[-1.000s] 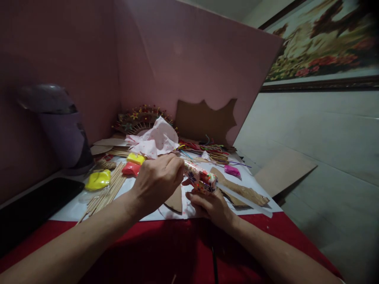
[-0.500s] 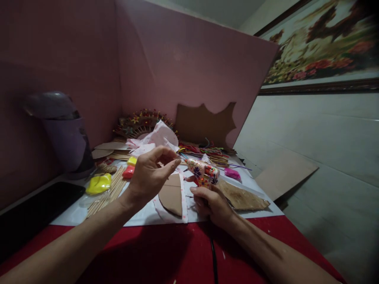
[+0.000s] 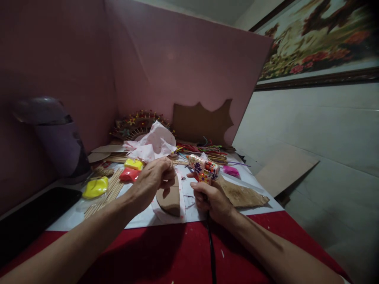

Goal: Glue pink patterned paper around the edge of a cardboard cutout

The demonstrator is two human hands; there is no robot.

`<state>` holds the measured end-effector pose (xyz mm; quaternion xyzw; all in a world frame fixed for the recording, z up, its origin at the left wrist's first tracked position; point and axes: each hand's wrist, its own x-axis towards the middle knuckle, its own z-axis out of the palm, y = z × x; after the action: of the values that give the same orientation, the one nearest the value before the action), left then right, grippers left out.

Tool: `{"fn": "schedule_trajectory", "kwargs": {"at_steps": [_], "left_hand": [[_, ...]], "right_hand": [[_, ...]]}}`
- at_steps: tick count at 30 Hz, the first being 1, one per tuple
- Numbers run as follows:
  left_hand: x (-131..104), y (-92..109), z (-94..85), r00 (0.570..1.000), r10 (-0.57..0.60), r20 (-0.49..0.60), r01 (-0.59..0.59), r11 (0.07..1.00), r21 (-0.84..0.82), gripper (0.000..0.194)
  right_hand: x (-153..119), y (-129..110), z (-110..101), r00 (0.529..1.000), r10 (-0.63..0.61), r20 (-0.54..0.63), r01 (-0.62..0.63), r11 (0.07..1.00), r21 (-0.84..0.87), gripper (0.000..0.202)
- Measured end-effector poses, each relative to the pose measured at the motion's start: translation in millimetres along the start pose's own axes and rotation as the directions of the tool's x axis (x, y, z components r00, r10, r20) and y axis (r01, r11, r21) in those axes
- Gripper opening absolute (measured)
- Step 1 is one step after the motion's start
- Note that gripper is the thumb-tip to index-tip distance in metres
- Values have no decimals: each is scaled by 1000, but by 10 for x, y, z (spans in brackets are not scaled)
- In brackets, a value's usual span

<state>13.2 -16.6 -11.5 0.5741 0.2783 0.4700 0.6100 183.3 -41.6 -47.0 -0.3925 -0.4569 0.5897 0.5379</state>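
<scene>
In my right hand (image 3: 211,197) is a hot glue gun (image 3: 203,167) with a floral pattern, its nozzle tilted up and to the left. A black cord runs down from it. My left hand (image 3: 158,177) hovers with curled fingers over a rounded piece of cardboard (image 3: 171,201); whatever the fingers may hold is hidden. That cardboard lies on white paper with pink dots (image 3: 182,213). Right of the glue gun rests a rough brown cardboard piece (image 3: 242,193).
Yellow clay (image 3: 95,187), red clay (image 3: 129,174) and wooden sticks (image 3: 103,199) lie to the left, near a black phone-like slab (image 3: 38,209) and a purple bin (image 3: 62,146). Crumpled dotted paper (image 3: 154,140), coloured pipe cleaners (image 3: 201,148) and jagged cardboard (image 3: 201,122) are behind. Magenta clay (image 3: 231,171) sits right.
My left hand has drawn away from the glue gun's nozzle and dropped down over the rounded cardboard, its fingers curling. My right hand keeps the glue gun in nearly the same place.
</scene>
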Motion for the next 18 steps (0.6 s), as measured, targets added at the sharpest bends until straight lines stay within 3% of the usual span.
{"fn": "schedule_trajectory", "kwargs": {"at_steps": [5,10,15,18], "left_hand": [[7,2,-17,1000,-22,-5,22,1000,1,35],[15,-5,-40,1000,-10,9,11,1000,-22,22],[22,-1,-23,993,-5,119,23,989,-148,15],[18,-1,-7,992,-21,128,41,986,-162,14]], "right_hand": [[6,17,-14,1000,-11,15,11,1000,-9,32],[7,16,-11,1000,-10,4,10,1000,-29,31],[11,18,-14,1000,-13,11,13,1000,-21,33],[17,19,-20,1000,-11,9,11,1000,-8,33]]}}
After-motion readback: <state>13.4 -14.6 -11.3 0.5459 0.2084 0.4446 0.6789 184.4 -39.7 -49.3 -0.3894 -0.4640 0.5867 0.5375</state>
